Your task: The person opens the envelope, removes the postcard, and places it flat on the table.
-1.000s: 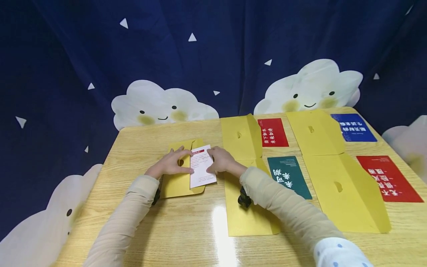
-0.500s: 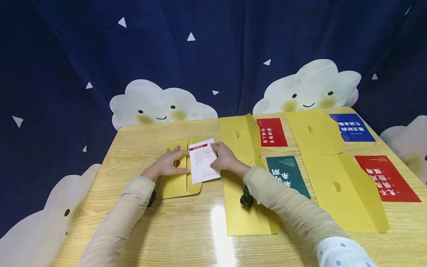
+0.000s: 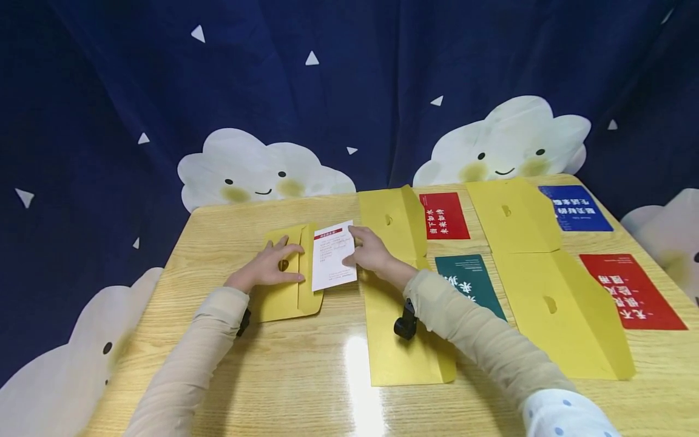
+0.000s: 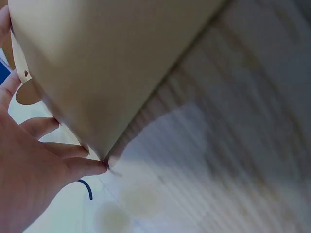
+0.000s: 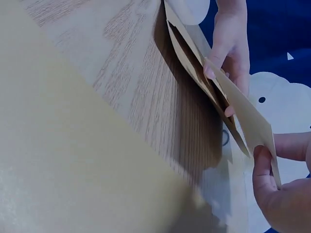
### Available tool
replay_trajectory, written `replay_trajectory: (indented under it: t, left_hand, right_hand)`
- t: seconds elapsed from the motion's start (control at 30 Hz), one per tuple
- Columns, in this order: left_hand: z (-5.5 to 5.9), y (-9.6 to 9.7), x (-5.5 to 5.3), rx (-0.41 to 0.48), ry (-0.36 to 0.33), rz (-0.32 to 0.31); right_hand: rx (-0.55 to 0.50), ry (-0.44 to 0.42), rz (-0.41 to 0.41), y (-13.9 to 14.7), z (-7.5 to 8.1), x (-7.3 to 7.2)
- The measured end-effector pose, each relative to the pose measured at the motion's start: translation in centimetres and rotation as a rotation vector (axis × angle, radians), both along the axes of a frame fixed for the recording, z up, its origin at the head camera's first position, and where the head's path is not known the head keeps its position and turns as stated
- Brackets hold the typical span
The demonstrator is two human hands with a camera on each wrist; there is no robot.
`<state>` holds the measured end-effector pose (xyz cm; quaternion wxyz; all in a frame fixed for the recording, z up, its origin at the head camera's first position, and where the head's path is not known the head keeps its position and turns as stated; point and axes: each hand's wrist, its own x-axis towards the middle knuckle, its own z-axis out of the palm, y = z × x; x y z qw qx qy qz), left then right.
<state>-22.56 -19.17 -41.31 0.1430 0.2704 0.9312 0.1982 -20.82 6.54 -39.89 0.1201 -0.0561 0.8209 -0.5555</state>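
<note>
My left hand [image 3: 267, 267] grips the small yellow envelope [image 3: 284, 303] by its side, fingers spread near the thumb-notch. In the right wrist view, the envelope's mouth [image 5: 194, 60] gapes between that hand's thumb and fingers. The left wrist view has the envelope's plain face [image 4: 112, 58] tilted over the table, fingertips along its edge. Between thumb and fingers, my right hand [image 3: 374, 250] pinches the right edge of a white printed card [image 3: 332, 258] with a red strip. The card is close to the envelope's right side, overlapping it in the head view.
Right of my hands lie two unfolded yellow folders [image 3: 401, 364] [image 3: 568, 328] on the wooden table [image 3: 295, 376]. Beside them are a small red card [image 3: 445, 212], a green card [image 3: 472, 273], a blue card [image 3: 579, 209] and a larger red card [image 3: 636, 285]. A dark cloud-print curtain [image 3: 327, 97] hangs behind.
The envelope and my left hand have shifted slightly left. My right hand has moved the card upward and turned it a little, so more of its printed face shows.
</note>
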Motion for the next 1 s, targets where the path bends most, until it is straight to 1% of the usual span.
replay_trajectory:
  t: [0.1, 0.17, 0.2, 0.27, 0.33, 0.4, 0.43, 0.47, 0.6, 0.7, 0.83, 0.9, 1.0]
  left_hand:
    - [-0.1, -0.3, -0.3, 0.021, 0.003, -0.022]
    - [-0.3, -0.7, -0.5, 0.052, 0.005, -0.038]
    - [-0.8, -1.0, -0.8, 0.066, 0.018, -0.047]
    - [-1.1, -1.5, -0.9, 0.091, 0.029, -0.048]
    - [-1.1, -1.8, -0.8, 0.102, 0.032, -0.040]
    - [-1.0, -2.0, -0.8, 0.085, 0.026, -0.019]
    - [-0.5, -1.8, -0.5, 0.072, 0.011, -0.008]
    - [-0.3, -1.7, -0.5, 0.054, 0.001, 0.002]
    - [-0.2, -1.9, -0.5, -0.029, -0.011, 0.025]
    - [-0.1, -2.2, -0.4, -0.068, -0.014, 0.040]
    - [0.0, -3.0, -0.4, -0.064, -0.014, 0.050]
    - [-0.1, -3.4, -0.5, -0.057, -0.010, 0.050]
    - [-0.2, -3.9, -0.7, -0.058, -0.016, 0.059]
  right_hand:
    - [-0.015, -0.005, -0.006, 0.3, 0.0, -0.1]
    - [-0.025, 0.001, -0.011, 0.5, 0.0, -0.1]
    - [-0.033, 0.000, -0.012, 0.6, 0.0, -0.1]
    - [-0.049, -0.004, -0.017, 0.8, 0.1, -0.1]
    - [-0.065, -0.014, -0.019, 1.0, 0.1, -0.2]
    - [-0.076, -0.030, -0.019, 1.2, 0.0, -0.2]
    - [-0.075, -0.032, -0.020, 1.3, 0.0, -0.2]
    - [-0.075, -0.033, -0.022, 1.4, 0.0, -0.2]
    - [-0.065, -0.036, -0.024, 1.6, -0.1, -0.2]
    - [-0.046, -0.035, -0.025, 1.7, -0.2, -0.1]
    - [-0.024, -0.036, -0.021, 1.6, -0.4, 0.0]
    - [-0.005, -0.024, -0.004, 1.4, -0.7, 0.1]
    - [0.070, 0.021, 0.027, 1.0, -1.1, 0.2]
